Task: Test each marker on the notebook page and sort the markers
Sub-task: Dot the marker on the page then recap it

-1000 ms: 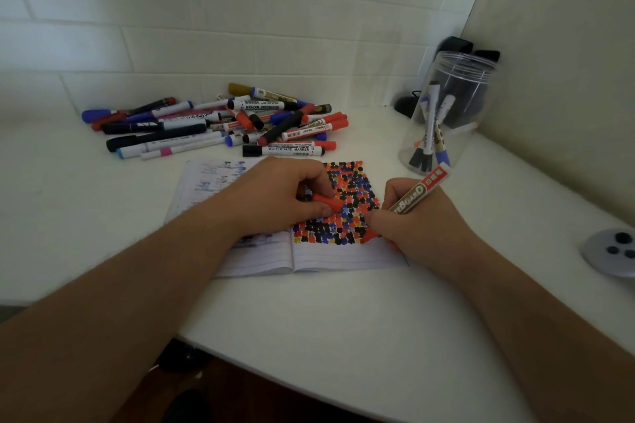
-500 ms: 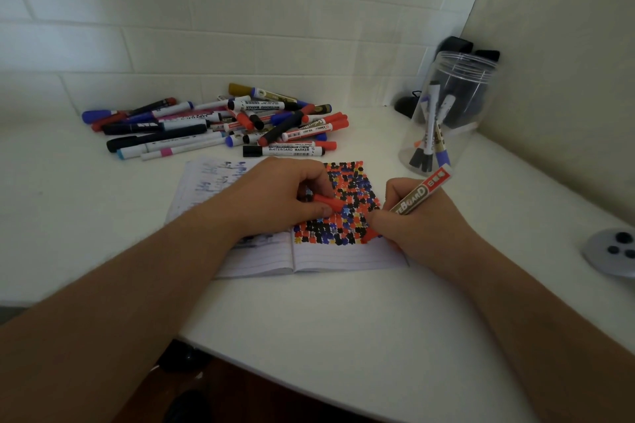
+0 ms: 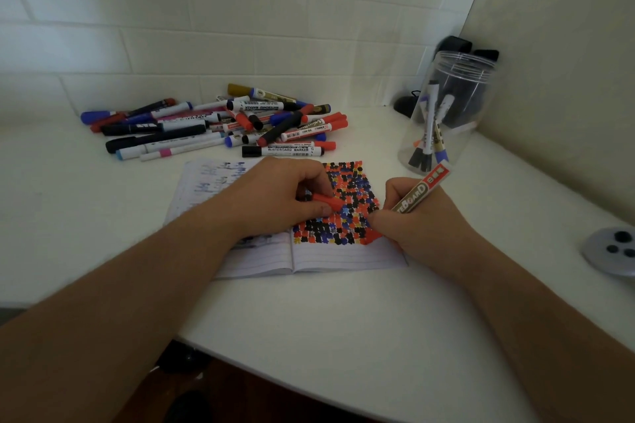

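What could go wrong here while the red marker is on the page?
The red cap pinched in the left hand could slip and roll off the notebook. The right hand, holding the marker, sits close to the clear jar; lifting carelessly might tip it. Fresh ink could smear under either hand.

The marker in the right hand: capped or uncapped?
Uncapped. The right hand holds the marker tip-down on the notebook, and the left hand holds its red cap apart from it.

Marker pile (image 3: pixel 223 127) behind notebook (image 3: pixel 309 257), jar (image 3: pixel 443 113) right, bare tabletop (image 3: pixel 326 326) nearside.
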Demonstrator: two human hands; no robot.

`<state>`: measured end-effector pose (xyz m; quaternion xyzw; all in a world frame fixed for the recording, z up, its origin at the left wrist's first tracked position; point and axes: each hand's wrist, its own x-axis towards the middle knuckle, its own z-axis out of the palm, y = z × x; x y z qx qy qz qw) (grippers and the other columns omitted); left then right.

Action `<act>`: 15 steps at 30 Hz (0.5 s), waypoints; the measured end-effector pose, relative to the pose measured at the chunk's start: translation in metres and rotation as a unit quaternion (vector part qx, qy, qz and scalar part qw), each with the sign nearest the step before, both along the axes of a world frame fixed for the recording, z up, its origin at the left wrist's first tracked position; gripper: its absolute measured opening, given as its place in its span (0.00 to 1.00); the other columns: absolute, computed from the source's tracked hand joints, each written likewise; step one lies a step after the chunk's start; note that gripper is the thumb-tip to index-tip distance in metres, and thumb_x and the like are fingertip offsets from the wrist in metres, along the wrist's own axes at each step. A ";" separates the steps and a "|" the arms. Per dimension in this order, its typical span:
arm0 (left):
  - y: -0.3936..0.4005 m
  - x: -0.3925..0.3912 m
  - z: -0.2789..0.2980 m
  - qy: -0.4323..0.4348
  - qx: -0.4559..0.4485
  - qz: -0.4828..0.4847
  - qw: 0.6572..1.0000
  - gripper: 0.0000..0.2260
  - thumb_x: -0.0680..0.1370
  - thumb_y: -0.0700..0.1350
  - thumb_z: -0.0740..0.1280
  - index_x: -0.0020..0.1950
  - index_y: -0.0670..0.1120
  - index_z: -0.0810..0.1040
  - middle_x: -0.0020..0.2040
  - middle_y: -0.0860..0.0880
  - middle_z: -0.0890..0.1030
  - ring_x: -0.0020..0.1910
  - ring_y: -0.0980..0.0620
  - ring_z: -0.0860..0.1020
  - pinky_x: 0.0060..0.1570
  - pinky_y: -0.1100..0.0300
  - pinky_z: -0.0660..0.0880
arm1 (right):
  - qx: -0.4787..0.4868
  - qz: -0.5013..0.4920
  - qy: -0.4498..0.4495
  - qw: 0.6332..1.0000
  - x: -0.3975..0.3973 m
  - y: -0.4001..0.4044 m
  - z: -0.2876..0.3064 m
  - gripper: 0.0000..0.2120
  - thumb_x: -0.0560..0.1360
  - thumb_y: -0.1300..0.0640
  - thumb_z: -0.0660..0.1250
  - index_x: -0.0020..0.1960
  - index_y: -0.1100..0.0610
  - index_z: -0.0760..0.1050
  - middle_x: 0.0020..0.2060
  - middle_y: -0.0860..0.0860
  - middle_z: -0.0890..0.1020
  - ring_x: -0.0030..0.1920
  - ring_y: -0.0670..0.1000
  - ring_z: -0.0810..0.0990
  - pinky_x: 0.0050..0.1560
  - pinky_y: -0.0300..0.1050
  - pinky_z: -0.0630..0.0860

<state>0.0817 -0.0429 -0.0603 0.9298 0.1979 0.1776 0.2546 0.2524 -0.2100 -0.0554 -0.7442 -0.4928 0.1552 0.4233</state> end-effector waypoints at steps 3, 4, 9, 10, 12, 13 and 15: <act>-0.002 -0.001 0.000 -0.011 -0.009 -0.004 1.000 0.07 0.78 0.57 0.71 0.56 0.62 0.79 0.51 0.62 0.82 0.52 0.67 0.78 0.51 0.70 0.73 | 0.071 0.006 0.140 0.988 0.005 0.000 0.003 0.15 0.74 0.63 0.75 0.35 0.59 0.71 0.27 0.57 0.73 0.24 0.50 0.66 0.25 0.40 0.66; -0.002 -0.001 0.001 -0.012 -0.014 -0.004 1.000 0.06 0.80 0.56 0.69 0.57 0.62 0.78 0.52 0.62 0.83 0.52 0.67 0.79 0.52 0.69 0.73 | 0.102 0.019 0.221 0.970 0.008 0.000 0.004 0.14 0.73 0.62 0.77 0.37 0.58 0.72 0.30 0.61 0.72 0.24 0.51 0.64 0.24 0.40 0.62; -0.006 -0.002 0.004 -0.019 -0.022 -0.013 0.999 0.05 0.84 0.52 0.64 0.58 0.61 0.77 0.49 0.63 0.84 0.50 0.70 0.79 0.48 0.73 0.72 | 0.128 0.092 0.328 0.931 0.011 -0.002 0.006 0.05 0.74 0.58 0.73 0.43 0.56 0.77 0.29 0.56 0.70 0.27 0.51 0.63 0.26 0.43 0.58; -0.006 -0.002 0.004 -0.022 -0.025 -0.014 0.999 0.05 0.84 0.52 0.63 0.58 0.60 0.77 0.49 0.62 0.84 0.51 0.69 0.79 0.49 0.73 0.72 | 0.118 0.091 0.331 0.932 0.012 -0.001 0.006 0.05 0.77 0.59 0.71 0.43 0.56 0.79 0.30 0.55 0.72 0.28 0.51 0.65 0.25 0.41 0.60; -0.006 -0.002 0.005 -0.023 -0.027 -0.017 0.999 0.06 0.84 0.51 0.62 0.57 0.60 0.76 0.49 0.62 0.84 0.51 0.69 0.79 0.47 0.75 0.71 | 0.111 0.091 0.361 0.921 0.012 -0.001 0.007 0.05 0.77 0.59 0.67 0.44 0.58 0.80 0.31 0.56 0.75 0.29 0.51 0.70 0.25 0.39 0.65; -0.006 -0.002 0.005 -0.023 -0.026 -0.019 0.999 0.05 0.85 0.51 0.62 0.57 0.61 0.76 0.49 0.63 0.84 0.50 0.69 0.79 0.46 0.76 0.70 | 0.112 0.092 0.378 0.914 0.012 -0.001 0.007 0.07 0.74 0.58 0.65 0.45 0.59 0.81 0.31 0.56 0.76 0.29 0.51 0.71 0.25 0.39 0.67; -0.006 -0.002 0.005 -0.019 -0.024 -0.021 0.999 0.05 0.84 0.52 0.62 0.57 0.61 0.75 0.49 0.63 0.84 0.50 0.70 0.79 0.46 0.76 0.69 | 0.110 0.096 0.397 0.906 0.013 -0.001 0.006 0.11 0.71 0.56 0.62 0.46 0.60 0.81 0.32 0.56 0.78 0.30 0.50 0.73 0.26 0.39 0.69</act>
